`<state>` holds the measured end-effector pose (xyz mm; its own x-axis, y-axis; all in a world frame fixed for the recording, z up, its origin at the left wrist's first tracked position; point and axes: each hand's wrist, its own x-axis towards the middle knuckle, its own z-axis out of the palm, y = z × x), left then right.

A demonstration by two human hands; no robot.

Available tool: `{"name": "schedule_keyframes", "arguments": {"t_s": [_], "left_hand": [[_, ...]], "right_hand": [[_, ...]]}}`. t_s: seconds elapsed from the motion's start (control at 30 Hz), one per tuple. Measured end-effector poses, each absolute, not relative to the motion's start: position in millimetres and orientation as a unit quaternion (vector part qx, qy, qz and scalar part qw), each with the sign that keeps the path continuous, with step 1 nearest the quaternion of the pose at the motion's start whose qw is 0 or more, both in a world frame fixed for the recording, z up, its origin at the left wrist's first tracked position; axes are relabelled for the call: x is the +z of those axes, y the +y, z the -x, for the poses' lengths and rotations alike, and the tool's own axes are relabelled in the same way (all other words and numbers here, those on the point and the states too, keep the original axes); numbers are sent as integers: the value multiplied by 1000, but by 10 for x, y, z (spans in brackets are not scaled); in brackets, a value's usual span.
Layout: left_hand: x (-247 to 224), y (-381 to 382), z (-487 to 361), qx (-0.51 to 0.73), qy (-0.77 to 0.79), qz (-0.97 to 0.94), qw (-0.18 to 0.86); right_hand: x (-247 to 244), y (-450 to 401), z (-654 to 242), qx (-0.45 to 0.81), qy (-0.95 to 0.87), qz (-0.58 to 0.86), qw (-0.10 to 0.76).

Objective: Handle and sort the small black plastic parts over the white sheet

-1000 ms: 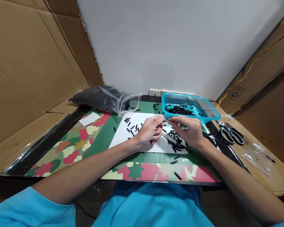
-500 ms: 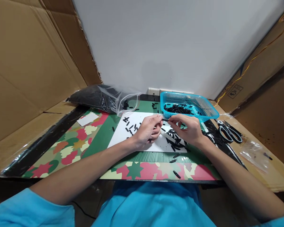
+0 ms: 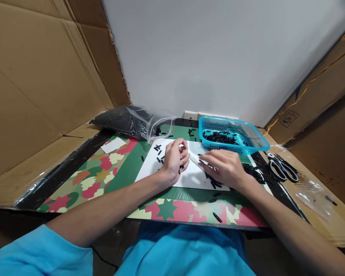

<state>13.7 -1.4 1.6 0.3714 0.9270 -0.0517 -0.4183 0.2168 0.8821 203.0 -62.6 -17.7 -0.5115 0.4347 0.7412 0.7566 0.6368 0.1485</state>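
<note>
My left hand point(image 3: 176, 158) is closed above the white paper point(image 3: 186, 182), its fingers curled in. A bit of black shows under the curled fingers, so small black pieces seem to be held there. To its right, my right hand point(image 3: 225, 165) is low over a pile of slim black oblong pieces point(image 3: 215, 183), thumb and fingers brought together. One black piece point(image 3: 201, 161) shows at its fingertips; the hand partly hides the pile. Between the hands lies a white stick-like tool point(image 3: 194, 158), its right end near the right fingers.
A blue plastic basket point(image 3: 235, 148) with many black pieces stands behind my right hand. At the back left lies a clear bag point(image 3: 123, 120) of black material. Scissors point(image 3: 282, 168) and a small plastic bag point(image 3: 314, 197) lie right. Loose pieces dot the green mat point(image 3: 123, 168).
My hands have parted from the black piece held between them. The right hand has come down over the pile, while the left has curled closed. The whole view has shifted slightly.
</note>
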Motion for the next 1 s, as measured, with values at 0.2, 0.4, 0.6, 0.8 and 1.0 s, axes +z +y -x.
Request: {"name": "schedule_keyframes", "arguments": {"t_s": [0.2,0.4,0.6,0.8,1.0], "left_hand": [[-12,-129,-193,436,321,-432,722],[-23,-142,-193,400,338,-437,731],[44,-132,-171,405,323,-443,732],[20,-141,-180,402,332,-441,730],[26,-128,-167,395,333,-433,739]], "right_hand": [[-237,-701,-1700,-230,-877,280,315],[-264,-666,-1796,-233,-876,279,317],[-229,-644,-1901,-189,-846,328,377],[-217,-661,-1817,-212,-874,296,321],[-221,-688,-1856,-216,-874,272,341]]}}
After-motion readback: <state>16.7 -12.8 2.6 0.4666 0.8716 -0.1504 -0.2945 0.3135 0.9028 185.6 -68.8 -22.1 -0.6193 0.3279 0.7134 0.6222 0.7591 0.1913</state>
